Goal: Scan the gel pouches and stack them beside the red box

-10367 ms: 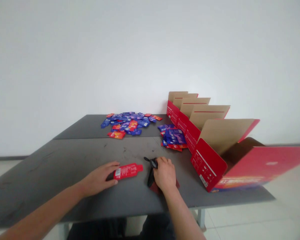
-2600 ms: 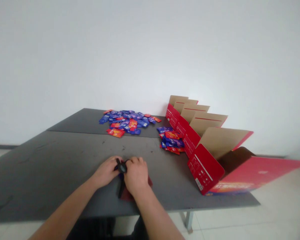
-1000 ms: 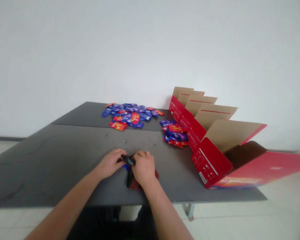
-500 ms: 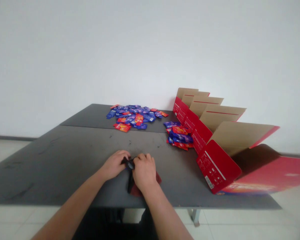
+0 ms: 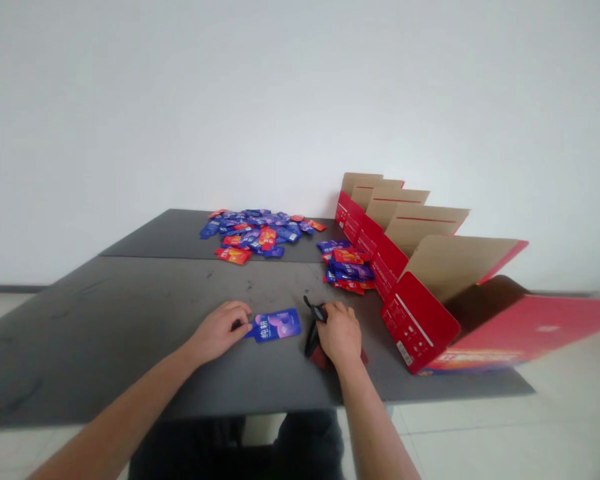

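Left grip (image 5: 223,330) narrow on blue pouch (image 5: 280,325), right grip (image 5: 340,332) around black tool (image 5: 311,337), gap between, tabletop edge (image 5: 260,408) near.

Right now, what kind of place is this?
Probably a workroom or packing spot, though I can't be sure. There's a big dark table, a row of open red boxes, and a heap of blue and red packets.

1. Left hand (image 5: 223,332): bare, with bare fingers (image 5: 239,310) and an unadorned wrist.
2. Left forearm (image 5: 130,407): bare as far as it shows, broadening smoothly from the wrist.
3. Right hand (image 5: 342,333): also bare, rounded at the knuckles.
4. Right forearm (image 5: 376,427): bare, tapering towards the wrist.
5. Dark trousers (image 5: 310,443), nearly black in shadow, faintly bluish-grey over the right leg; finer detail is blurred.
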`<state>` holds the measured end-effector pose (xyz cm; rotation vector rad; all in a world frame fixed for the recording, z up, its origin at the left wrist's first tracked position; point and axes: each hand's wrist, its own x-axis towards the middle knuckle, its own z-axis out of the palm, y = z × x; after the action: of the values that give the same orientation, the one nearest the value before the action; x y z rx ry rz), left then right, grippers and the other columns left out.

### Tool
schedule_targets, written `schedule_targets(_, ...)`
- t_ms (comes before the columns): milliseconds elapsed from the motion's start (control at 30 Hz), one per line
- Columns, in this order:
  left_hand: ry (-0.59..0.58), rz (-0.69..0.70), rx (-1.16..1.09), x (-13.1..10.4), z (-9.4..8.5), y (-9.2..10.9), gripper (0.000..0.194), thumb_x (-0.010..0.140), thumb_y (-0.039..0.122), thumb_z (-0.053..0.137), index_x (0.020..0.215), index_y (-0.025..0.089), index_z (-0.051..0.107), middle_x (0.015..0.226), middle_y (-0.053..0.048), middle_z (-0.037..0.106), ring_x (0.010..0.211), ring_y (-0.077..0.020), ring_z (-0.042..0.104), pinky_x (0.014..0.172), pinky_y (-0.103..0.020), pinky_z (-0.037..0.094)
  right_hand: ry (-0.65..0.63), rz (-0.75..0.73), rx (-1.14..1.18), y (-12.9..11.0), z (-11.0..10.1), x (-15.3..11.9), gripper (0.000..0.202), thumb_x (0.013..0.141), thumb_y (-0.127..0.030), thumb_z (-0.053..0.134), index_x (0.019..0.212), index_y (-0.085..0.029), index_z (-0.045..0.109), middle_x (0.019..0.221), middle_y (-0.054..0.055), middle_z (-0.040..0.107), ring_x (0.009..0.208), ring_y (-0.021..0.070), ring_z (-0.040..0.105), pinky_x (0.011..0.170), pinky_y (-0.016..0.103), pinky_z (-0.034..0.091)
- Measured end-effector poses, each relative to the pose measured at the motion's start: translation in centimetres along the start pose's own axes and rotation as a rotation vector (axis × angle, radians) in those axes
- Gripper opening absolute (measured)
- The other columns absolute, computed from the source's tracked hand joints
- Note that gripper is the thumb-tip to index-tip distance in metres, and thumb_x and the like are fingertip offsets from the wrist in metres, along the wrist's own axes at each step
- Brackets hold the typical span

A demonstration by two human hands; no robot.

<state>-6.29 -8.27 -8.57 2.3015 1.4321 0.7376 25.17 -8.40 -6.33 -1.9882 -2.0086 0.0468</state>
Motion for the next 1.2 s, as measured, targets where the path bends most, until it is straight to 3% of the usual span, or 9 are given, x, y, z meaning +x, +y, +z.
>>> schedule_targets(200,-0.315,0.053,0.056,0.4,-5.0,-2.2,0.018,0.089,0.042,0.068,0.088,0.023,0.072,0.133,-0.008,0.068,0.121,-0.0268,0.065,0.103,-0.036,0.051,0.005,0.004,0.013,0.0,0.0,-0.1,0.015,0.093,-0.024,0.061,0.105,-0.024,0.071,0.115,0.007,0.068,0.106,0.0253,0.056,0.084,0.034,0.038)
schedule_targets(333,-0.44,-0.029,0.097,1.3,-8.1,-3.0,0.023,0.073,0.042,0.08,0.09,0.027,0.077,0.115,-0.006,0.077,0.107,-0.0302,0.072,0.093,-0.035,0.055,0.004,0.007,0.029,0.0,0.0,-0.1,0.017,0.091,-0.023,0.061,0.106,-0.024,0.07,0.115,0.008,0.068,0.107,0.0257,0.055,0.084,0.034,0.038)
schedule_targets(433,-0.544,-0.055,0.121,2.6,-8.9,-1.5,0.035,0.07,0.045,0.082,0.102,0.029,0.08,0.106,-0.005,0.08,0.1,-0.0318,0.074,0.087,-0.036,0.056,-0.003,0.003,0.035,0.0,-0.1,-0.2,0.017,0.091,-0.024,0.06,0.106,-0.024,0.07,0.115,0.008,0.068,0.107,0.0256,0.055,0.084,0.034,0.037)
schedule_targets(533,-0.514,0.013,0.092,4.3,-8.1,1.0,0.041,0.071,0.049,0.082,0.107,0.029,0.08,0.11,-0.005,0.079,0.105,-0.0321,0.073,0.09,-0.036,0.055,0.007,0.0,0.043,0.0,-0.1,-0.2,0.017,0.092,-0.024,0.06,0.105,-0.024,0.069,0.115,0.007,0.068,0.107,0.0254,0.055,0.083,0.034,0.037)
schedule_targets(633,-0.466,0.058,0.075,5.2,-5.9,3.3,0.035,0.074,0.045,0.08,0.104,0.027,0.08,0.109,-0.006,0.077,0.102,-0.031,0.072,0.091,-0.036,0.054,0.017,0.0,0.053,0.1,0.0,-0.2,0.015,0.092,-0.023,0.06,0.104,-0.024,0.069,0.113,0.007,0.069,0.106,0.0253,0.056,0.083,0.034,0.037)
schedule_targets(733,-0.429,0.053,0.146,4.2,-3.1,4.5,0.04,0.071,0.041,0.083,0.106,0.023,0.078,0.114,-0.011,0.073,0.102,-0.033,0.071,0.091,-0.038,0.055,0.027,-0.005,0.061,0.1,0.1,-0.2,0.013,0.092,-0.025,0.061,0.103,-0.024,0.069,0.113,0.006,0.069,0.106,0.0251,0.056,0.082,0.033,0.037)
schedule_targets(833,-0.327,0.031,0.225,2.3,-1.2,4.6,0.056,0.077,0.045,0.079,0.126,0.019,0.071,0.131,-0.016,0.065,0.116,-0.036,0.066,0.102,-0.042,0.052,0.03,-0.004,0.052,0.0,0.2,-0.2,0.013,0.093,-0.025,0.061,0.104,-0.023,0.068,0.114,0.007,0.068,0.107,0.0251,0.055,0.083,0.033,0.036)
schedule_targets(1000,-0.244,0.055,0.245,1.0,-0.2,4.2,0.059,0.09,0.051,0.066,0.138,0.018,0.061,0.146,-0.017,0.059,0.132,-0.0354,0.058,0.115,-0.047,0.044,0.016,-0.001,0.046,0.0,0.0,-0.3,0.013,0.094,-0.024,0.059,0.103,-0.023,0.068,0.114,0.008,0.068,0.106,0.0254,0.056,0.081,0.034,0.036)
schedule_targets(1200,-0.325,0.052,0.276,3.3,-0.4,5.6,0.06,0.082,0.035,0.069,0.138,0.015,0.064,0.151,-0.016,0.06,0.137,-0.0347,0.058,0.118,-0.043,0.045,0.04,-0.004,0.071,0.0,0.0,-0.4,0.012,0.091,-0.023,0.061,0.101,-0.023,0.068,0.112,0.007,0.069,0.104,0.0258,0.056,0.08,0.035,0.036)
